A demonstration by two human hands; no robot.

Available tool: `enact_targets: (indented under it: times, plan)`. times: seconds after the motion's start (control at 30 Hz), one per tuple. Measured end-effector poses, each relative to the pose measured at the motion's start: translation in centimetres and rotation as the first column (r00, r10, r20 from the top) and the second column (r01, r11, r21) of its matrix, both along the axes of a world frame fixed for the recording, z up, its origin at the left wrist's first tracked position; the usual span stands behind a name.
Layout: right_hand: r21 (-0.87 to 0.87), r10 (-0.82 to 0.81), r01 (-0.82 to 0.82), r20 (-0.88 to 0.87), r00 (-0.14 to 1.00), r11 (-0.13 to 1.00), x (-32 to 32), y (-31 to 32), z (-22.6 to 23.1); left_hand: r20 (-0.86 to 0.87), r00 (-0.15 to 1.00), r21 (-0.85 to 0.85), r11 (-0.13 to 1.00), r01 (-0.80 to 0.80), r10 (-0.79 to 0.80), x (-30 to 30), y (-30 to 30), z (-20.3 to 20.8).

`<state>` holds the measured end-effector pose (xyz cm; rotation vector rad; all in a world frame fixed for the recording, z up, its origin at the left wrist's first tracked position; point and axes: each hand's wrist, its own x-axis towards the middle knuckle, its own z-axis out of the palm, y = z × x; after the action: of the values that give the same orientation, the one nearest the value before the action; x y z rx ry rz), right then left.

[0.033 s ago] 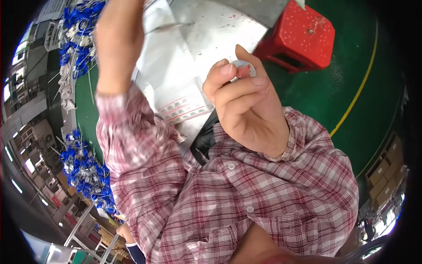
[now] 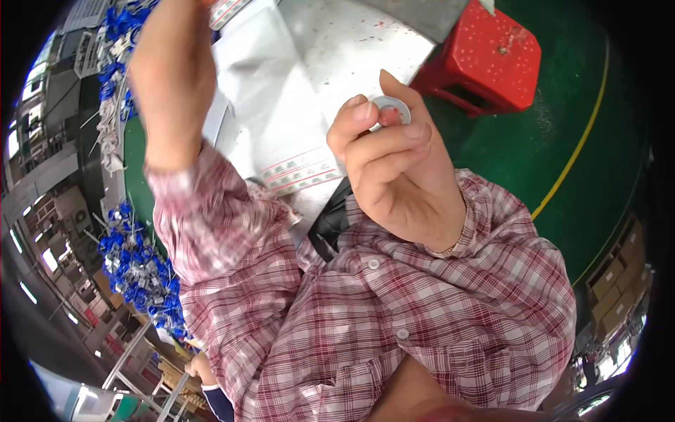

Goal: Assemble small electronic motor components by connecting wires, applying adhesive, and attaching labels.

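The right hand (image 2: 404, 165), at 1 to 2 o'clock from the middle of the view, is raised palm-up above the lap, thumb and fingers pinching a small pale disc (image 2: 402, 107) with a reddish middle. The left hand (image 2: 172, 60) reaches out at 10 to 11 o'clock; it is blurred and its fingers run past the upper edge, so I cannot tell whether it grips anything. Just beside it, at 11 o'clock, a white plastic sheet (image 2: 271, 91) with red-lined print lies on the metal counter (image 2: 337, 53). A red plastic stool (image 2: 496, 56) stands at 1 to 2 o'clock on the green floor (image 2: 562, 91). Blue-and-white bundles (image 2: 140, 271) lie heaped at 8 to 9 o'clock.
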<state>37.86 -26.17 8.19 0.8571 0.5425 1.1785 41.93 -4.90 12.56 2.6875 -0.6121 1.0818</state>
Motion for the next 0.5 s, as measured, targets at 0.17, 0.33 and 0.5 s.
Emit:
enact_targets:
  times: [0.17,0.33,0.5]
  plan:
    - [-0.227,0.037,0.030,0.284,0.958,0.974,-1.0,1.1,1.2,-0.267,0.936,0.096,0.973,-0.210,0.228,-9.1,-1.3,6.3]
    - [-0.306,0.051,0.076,0.387,0.921,0.949,-2.1,2.3,2.2,-0.329,0.881,0.066,0.939,-0.337,0.339,-13.6,-4.4,5.9]
    - [-0.186,-0.143,0.391,0.724,0.675,0.901,-2.0,4.1,1.7,-0.314,0.925,-0.445,0.827,-0.343,0.214,-16.6,-7.3,2.5]
